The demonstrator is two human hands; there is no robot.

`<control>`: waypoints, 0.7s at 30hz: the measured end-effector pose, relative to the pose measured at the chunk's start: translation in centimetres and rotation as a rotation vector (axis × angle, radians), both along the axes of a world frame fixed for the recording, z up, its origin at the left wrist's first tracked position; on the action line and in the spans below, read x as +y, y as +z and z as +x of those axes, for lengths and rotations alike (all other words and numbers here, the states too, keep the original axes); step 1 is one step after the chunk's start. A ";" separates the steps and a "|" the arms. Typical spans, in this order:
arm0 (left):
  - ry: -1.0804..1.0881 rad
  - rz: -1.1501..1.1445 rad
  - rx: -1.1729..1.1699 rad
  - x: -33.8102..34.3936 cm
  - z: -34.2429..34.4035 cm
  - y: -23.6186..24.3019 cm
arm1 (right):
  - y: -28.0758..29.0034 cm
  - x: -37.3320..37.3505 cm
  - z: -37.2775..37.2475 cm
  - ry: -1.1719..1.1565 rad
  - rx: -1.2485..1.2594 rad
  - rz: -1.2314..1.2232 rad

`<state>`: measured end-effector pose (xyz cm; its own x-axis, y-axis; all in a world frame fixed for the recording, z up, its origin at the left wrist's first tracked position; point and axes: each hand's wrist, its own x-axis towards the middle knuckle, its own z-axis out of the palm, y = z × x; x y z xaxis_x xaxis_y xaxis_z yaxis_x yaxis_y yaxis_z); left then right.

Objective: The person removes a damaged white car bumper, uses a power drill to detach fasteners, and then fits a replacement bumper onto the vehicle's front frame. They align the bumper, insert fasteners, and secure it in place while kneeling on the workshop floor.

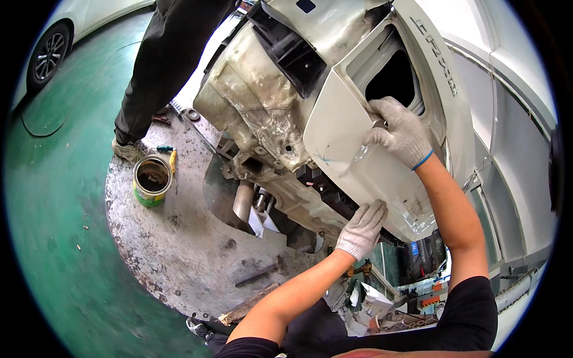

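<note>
Green floor: a tin can with a green band (151,180) stands well off to my left.
Left hand (362,230): gloved, fingers flat against the lower edge of the off-white plastic bumper panel (346,143).
Right hand (401,131): gloved, curled around the panel's opening rim.
Handling: probably light, bendy and awkward; I'd hold its edges.

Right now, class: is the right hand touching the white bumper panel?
Touching. The head view shows the gloved right hand gripping the edge of the bumper panel at its opening.
</note>
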<state>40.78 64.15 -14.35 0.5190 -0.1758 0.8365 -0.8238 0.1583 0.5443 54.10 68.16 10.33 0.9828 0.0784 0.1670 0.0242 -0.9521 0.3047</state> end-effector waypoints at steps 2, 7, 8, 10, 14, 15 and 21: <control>-0.042 0.015 0.001 0.3 0.1 0.1 | 0.1 -0.1 0.0 -0.030 -0.007 0.050; -0.088 0.049 -0.011 0.9 0.4 0.6 | 0.5 -0.3 0.1 0.036 0.007 -0.019; -0.094 0.072 -0.016 1.0 0.4 0.6 | 0.5 -0.3 0.1 0.045 0.004 -0.020; -0.089 0.096 -0.027 1.1 0.5 0.8 | 0.5 -0.5 0.1 0.065 -0.002 -0.019; -0.072 0.107 -0.020 1.0 0.3 1.0 | 0.5 -1.0 0.2 0.054 0.017 -0.018; -0.076 0.121 -0.016 1.0 0.2 1.1 | 0.5 -1.2 0.2 0.077 0.013 -0.012; -0.048 0.146 -0.024 1.6 -0.4 1.5 | 0.3 -1.7 -0.1 0.146 -0.020 0.061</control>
